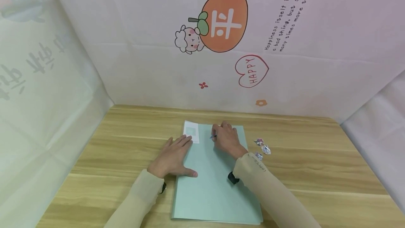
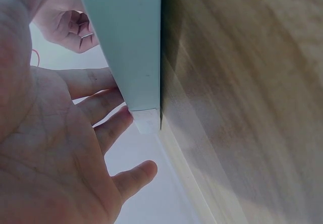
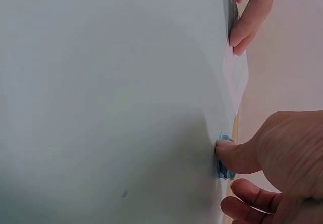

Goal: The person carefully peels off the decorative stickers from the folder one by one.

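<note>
A mint-green folder (image 1: 218,194) lies on the wooden table, with a white label (image 1: 195,136) at its upper left corner. My left hand (image 1: 172,154) rests on the folder's left side, fingers spread toward the label and thumb out over the cover. In the left wrist view its fingers reach along the folder's thick spine (image 2: 136,57). Over the upper right of the cover, my right hand (image 1: 227,139) pinches a small blue sticker (image 3: 223,171). Its thumb (image 3: 237,156) lies on the sticker, close over the cover, while the other fingers curl.
To the right of the folder lie several small shiny stickers (image 1: 266,150) on the table (image 1: 316,171). A white printed cloth (image 1: 158,73) stands behind the table's back edge, with more cloth at both sides. A small dark speck (image 3: 125,193) shows on the cover.
</note>
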{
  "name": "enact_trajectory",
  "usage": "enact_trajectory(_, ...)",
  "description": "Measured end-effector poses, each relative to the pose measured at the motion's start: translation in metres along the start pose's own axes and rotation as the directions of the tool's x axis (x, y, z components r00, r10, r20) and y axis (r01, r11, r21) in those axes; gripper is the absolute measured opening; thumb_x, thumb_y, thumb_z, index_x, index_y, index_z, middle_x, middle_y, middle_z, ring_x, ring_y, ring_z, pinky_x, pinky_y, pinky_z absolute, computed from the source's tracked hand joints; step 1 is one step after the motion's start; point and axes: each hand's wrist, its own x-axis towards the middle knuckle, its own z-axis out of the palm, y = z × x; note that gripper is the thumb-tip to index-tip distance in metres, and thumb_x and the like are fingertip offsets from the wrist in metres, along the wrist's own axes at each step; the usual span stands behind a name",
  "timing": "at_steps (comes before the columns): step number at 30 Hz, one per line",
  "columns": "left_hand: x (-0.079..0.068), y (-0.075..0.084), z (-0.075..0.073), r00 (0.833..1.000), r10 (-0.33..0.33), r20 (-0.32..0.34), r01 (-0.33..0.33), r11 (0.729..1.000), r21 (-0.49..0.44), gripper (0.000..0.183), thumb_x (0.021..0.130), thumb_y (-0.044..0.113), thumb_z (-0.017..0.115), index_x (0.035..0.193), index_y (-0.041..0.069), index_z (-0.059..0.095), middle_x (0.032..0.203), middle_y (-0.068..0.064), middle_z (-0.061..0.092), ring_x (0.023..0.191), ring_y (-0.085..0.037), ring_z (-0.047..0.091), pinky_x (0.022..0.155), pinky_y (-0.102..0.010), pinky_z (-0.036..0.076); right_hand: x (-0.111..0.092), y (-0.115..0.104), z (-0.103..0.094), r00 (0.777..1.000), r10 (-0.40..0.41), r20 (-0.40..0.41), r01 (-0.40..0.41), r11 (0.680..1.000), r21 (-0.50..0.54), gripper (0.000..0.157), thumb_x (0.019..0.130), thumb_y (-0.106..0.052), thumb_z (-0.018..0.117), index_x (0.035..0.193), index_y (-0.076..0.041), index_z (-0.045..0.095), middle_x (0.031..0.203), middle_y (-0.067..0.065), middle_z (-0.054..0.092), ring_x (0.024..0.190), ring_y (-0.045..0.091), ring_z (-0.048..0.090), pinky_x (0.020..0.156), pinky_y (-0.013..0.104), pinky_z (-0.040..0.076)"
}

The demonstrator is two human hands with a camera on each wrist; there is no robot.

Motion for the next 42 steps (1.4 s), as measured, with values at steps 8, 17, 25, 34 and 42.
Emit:
enact_trajectory(8,0.001,0.0,-0.001,1.0,-0.003,-0.001,0.003,1.0,-0.002,0.113,0.07,0.067,0.082,0.154,0.004,0.041,0.163,-0.008,0.034,0.152,-0.028,0.025,0.121,-0.06,0.017,0.001,0.006,-0.001,1.0,0.005,-0.003,-0.005,1.0,-0.021,0.028,0.092,-0.02,0.077,0.117,-0.012,0.067,0.105,0.011,0.057,0.101,0.031,0.052,0.091,0.052,0.044)
enact_trajectory(17,0.001,-0.001,0.001,1.0,-0.003,0.002,0.003,1.0,0.004,0.113,0.07,0.068,0.082,0.154,0.004,0.041,0.163,-0.008,0.034,0.152,-0.028,0.025,0.121,-0.059,0.017,0.002,0.011,-0.004,0.999,0.034,0.038,-0.035,0.999,0.008,0.015,0.09,-0.019,0.078,0.096,-0.01,0.069,0.103,0.01,0.054,0.102,0.032,0.05,0.094,0.053,0.042)
enact_trajectory(25,0.001,-0.001,0.002,1.0,0.001,-0.003,-0.001,1.0,0.0,0.113,0.07,0.068,0.082,0.154,0.004,0.041,0.163,-0.008,0.034,0.152,-0.028,0.025,0.121,-0.06,0.018,-0.001,0.008,-0.004,0.999,0.035,0.023,-0.035,0.999,0.005,0.018,0.089,-0.018,0.079,0.092,-0.01,0.063,0.101,0.01,0.053,0.101,0.031,0.049,0.092,0.052,0.042)
enact_trajectory(34,0.001,-0.001,0.002,1.0,-0.009,-0.001,0.009,1.0,0.002,0.113,0.07,0.068,0.082,0.154,0.004,0.041,0.163,-0.008,0.034,0.152,-0.028,0.025,0.121,-0.059,0.017,-0.002,0.009,-0.006,1.0,0.011,-0.002,-0.011,1.0,0.009,0.033,0.088,-0.02,0.081,0.116,-0.007,0.068,0.11,0.015,0.056,0.106,0.035,0.049,0.094,0.055,0.041)
enact_trajectory(42,0.0,-0.001,0.002,1.0,-0.014,0.003,0.014,1.0,-0.002,0.113,0.07,0.069,0.081,0.154,0.004,0.041,0.163,-0.008,0.034,0.152,-0.028,0.025,0.121,-0.059,0.017,-0.002,0.01,-0.006,1.0,-0.008,-0.007,0.008,1.0,0.013,0.022,0.087,-0.019,0.082,0.103,-0.009,0.071,0.107,0.014,0.056,0.107,0.035,0.048,0.092,0.054,0.04)
